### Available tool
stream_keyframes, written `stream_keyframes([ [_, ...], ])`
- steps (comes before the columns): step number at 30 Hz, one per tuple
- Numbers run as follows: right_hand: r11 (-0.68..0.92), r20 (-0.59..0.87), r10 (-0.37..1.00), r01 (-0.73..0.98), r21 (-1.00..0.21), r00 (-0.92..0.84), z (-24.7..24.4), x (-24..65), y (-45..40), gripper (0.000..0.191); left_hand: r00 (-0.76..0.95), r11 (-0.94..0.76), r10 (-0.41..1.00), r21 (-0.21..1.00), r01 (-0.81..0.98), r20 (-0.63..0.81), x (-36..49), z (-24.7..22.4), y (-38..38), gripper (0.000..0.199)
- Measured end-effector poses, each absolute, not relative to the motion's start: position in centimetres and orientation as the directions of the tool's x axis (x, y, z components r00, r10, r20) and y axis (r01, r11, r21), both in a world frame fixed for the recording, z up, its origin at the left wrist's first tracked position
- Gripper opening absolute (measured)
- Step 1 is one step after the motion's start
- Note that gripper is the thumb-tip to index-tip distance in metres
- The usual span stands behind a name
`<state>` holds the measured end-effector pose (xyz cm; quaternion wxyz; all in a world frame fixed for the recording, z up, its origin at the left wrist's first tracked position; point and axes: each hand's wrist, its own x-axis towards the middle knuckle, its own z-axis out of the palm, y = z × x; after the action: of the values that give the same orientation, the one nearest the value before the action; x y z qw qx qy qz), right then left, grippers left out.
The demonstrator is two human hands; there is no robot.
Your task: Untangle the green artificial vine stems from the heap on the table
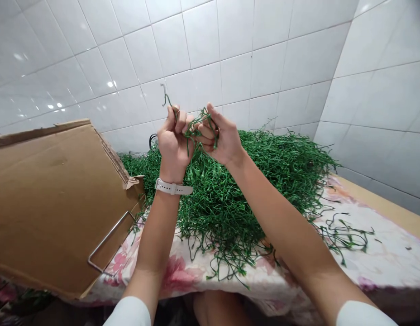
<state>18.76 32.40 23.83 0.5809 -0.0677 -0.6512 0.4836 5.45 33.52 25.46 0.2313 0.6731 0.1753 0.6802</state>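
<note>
My left hand, with a pale watch strap at its wrist, is raised with fingers closed on a thin green artificial stem. The stem's end sticks up above the fingertips. Close beside it, my right hand has its fingers curled round several more green stems, its thumb pointing up. These stems hang between the two hands. Behind and below both hands spreads a large tangled heap of the same green stems.
A cardboard box stands tilted at the left, with a bent metal wire frame by its edge. The floral tablecloth bears loose stems at the right. White tiled walls rise behind the table.
</note>
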Motion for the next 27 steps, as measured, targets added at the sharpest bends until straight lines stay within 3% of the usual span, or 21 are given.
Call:
stream_keyframes([
  [4, 0.541, 0.701, 0.649, -0.467, -0.699, -0.297, 24.2, 19.9, 32.1, 0.059, 0.029, -0.789, 0.608, 0.608, -0.086, 0.793, 6.2, 25.5, 32.2, 0.059],
  [8, 0.547, 0.683, 0.674, -0.432, -0.717, -0.28, 24.3, 20.9, 32.3, 0.057, 0.136, -0.841, 0.536, 0.54, 0.004, 0.833, 6.7, 25.4, 31.8, 0.034],
  [12, 0.57, 0.687, 0.677, -0.403, -0.716, -0.264, 24.4, 21.5, 32.5, 0.052, 0.136, -0.87, 0.492, 0.483, 0.096, 0.86, 6.4, 25.3, 32.3, 0.023],
  [20, 0.504, 0.671, 0.689, -0.483, -0.716, -0.275, 24.6, 22.0, 32.2, 0.04, 0.151, -0.888, 0.459, 0.451, 0.084, 0.876, 5.7, 25.3, 33.0, 0.022],
  [27, 0.549, 0.676, 0.61, -0.396, -0.736, -0.413, 24.5, 22.5, 31.9, 0.043, 0.096, -0.901, 0.43, 0.418, 0.119, 0.898, 6.0, 25.4, 32.8, 0.016],
])
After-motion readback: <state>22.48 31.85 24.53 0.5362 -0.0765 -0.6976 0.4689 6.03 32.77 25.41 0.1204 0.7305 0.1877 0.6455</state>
